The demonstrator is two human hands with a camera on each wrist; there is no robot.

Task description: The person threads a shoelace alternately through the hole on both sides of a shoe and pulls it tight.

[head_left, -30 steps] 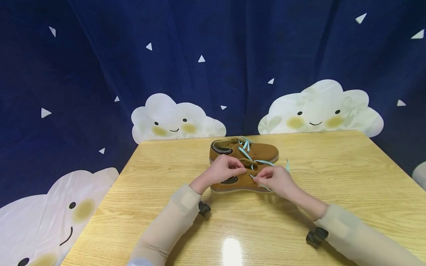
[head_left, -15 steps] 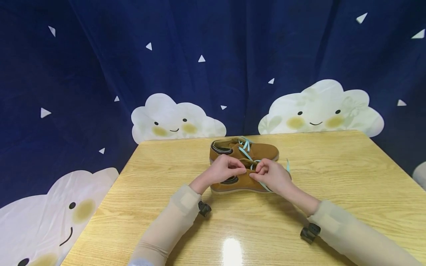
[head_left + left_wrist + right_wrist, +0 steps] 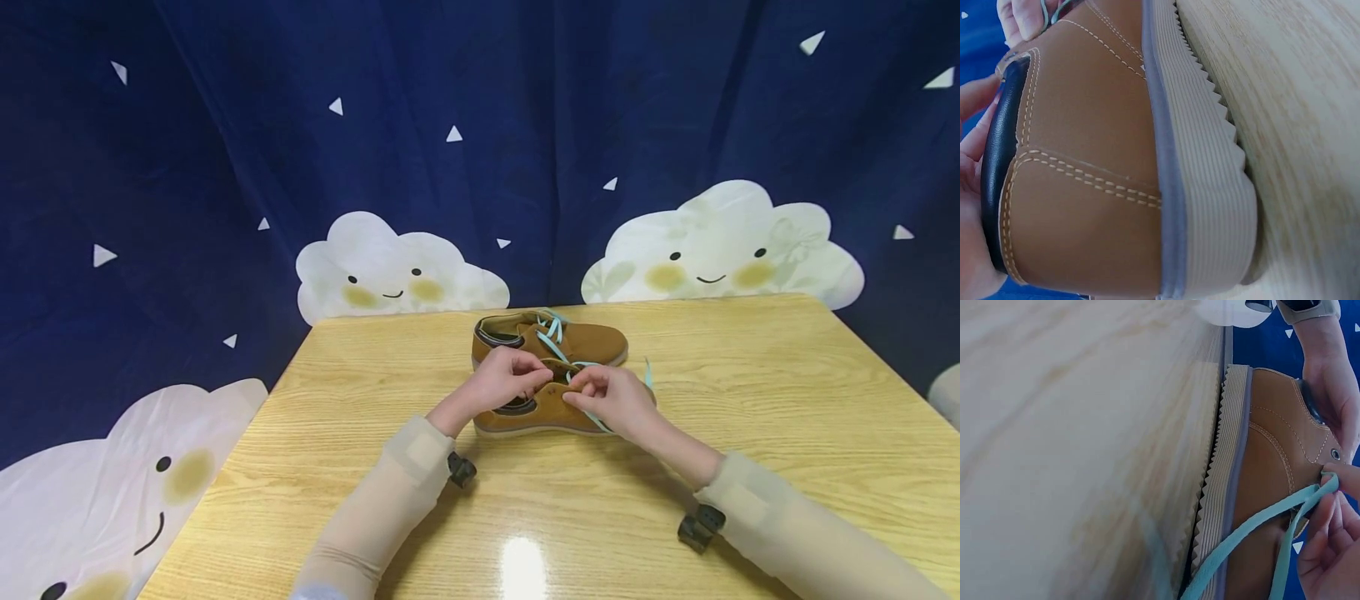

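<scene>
Two brown shoes with pale blue laces lie side by side, toes to the right. My left hand (image 3: 501,385) is at the opening of the near shoe (image 3: 555,414) and pinches the edge of its eyelet flap. In the left wrist view its fingers (image 3: 977,97) reach the flap corner beyond the dark collar (image 3: 1007,156). Farther along, my right hand (image 3: 618,402) pinches a pale blue shoelace (image 3: 1241,536), bent into a narrow loop at the fingertips. A metal eyelet (image 3: 1335,453) shows just beyond that loop. The lace tip is hidden.
Behind the near shoe stands the far shoe (image 3: 596,342), its lace (image 3: 555,329) threaded through the front. Both shoes are on a wooden table (image 3: 390,358). A blue curtain (image 3: 420,58) with clouds hangs behind the table's back edge.
My right hand has moved slightly left and up along the near shoe. My left fingertips have shifted up a little, and eyelets on the flap now show below them.
</scene>
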